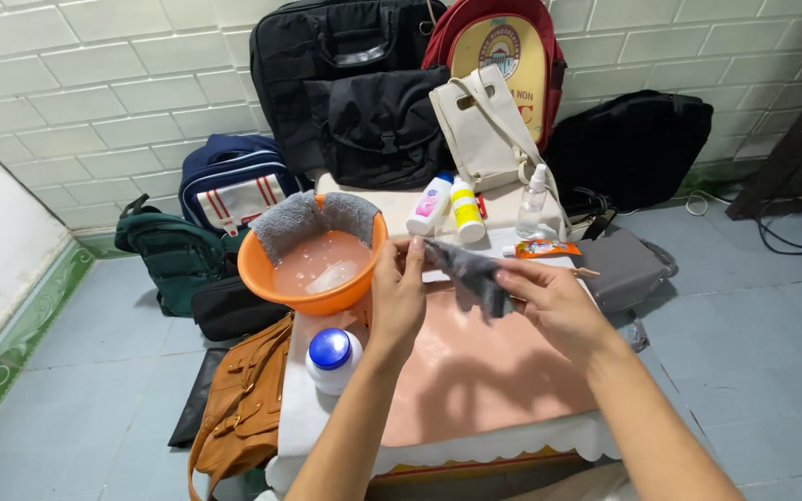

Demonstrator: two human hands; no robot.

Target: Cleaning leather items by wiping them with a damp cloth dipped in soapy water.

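From my seat, starting at the far left, a dark green bag (164,255) sits on the tiled floor at about nine o'clock from the table (475,371), with a navy backpack (232,190) behind it and a tan leather bag (239,404) slumped lower down against the table's left edge. On the table's left corner stands an orange basin (313,297) of cloudy water with a grey towel (303,218) draped over its far rim; at six o'clock from the basin stands a white bottle with a blue cap (331,357).

My left hand (399,297) is raised just right of the basin, its fingers closed in a pinch on the left end of a small grey cloth (471,271). The cloth runs from there toward four o'clock, its long axis slanting down to the right, where my right hand (549,301) grips its lower end between thumb and fingers. So the cloth is stretched between both hands, above the pink table cover, equally near to each; the basin lies at nine o'clock from the cloth, closer to the left hand.

Beyond the hands, at twelve o'clock, stand a white bottle (431,204), a yellow-labelled bottle (465,210) and a clear spray bottle (533,204), with an orange sachet (542,248) lying flat. A cream tote (480,130) and black bags lean on the tiled wall behind.
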